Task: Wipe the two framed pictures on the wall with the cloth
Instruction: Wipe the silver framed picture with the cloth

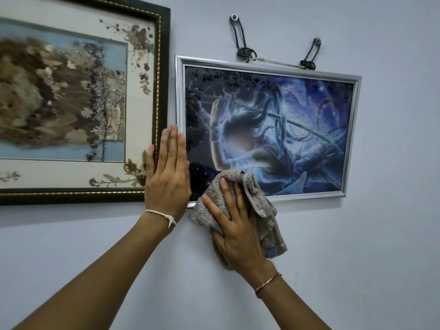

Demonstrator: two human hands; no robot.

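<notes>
**Cloth at the lower left corner of the silver-framed picture**

Head camera: two framed pictures hang side by side on a pale wall (357, 234). The larger, dark frame (164, 67) with gold trim is on the left and holds pressed brown leaves and flowers. The smaller silver frame (352, 139) on the right holds a blue night-sky picture and hangs tilted from a cord (276, 61) caught on two black hooks (247, 52).

The left hand (166, 177) lies flat and open, fingers together and pointing up, across the gap between the two frames, covering the dark frame's lower right corner and the silver frame's left edge.

The right hand (235, 229) presses a bunched grey cloth (262, 198) against the silver frame's lower left corner, fingers spread over it. Part of the cloth hangs below the frame onto the wall.
</notes>
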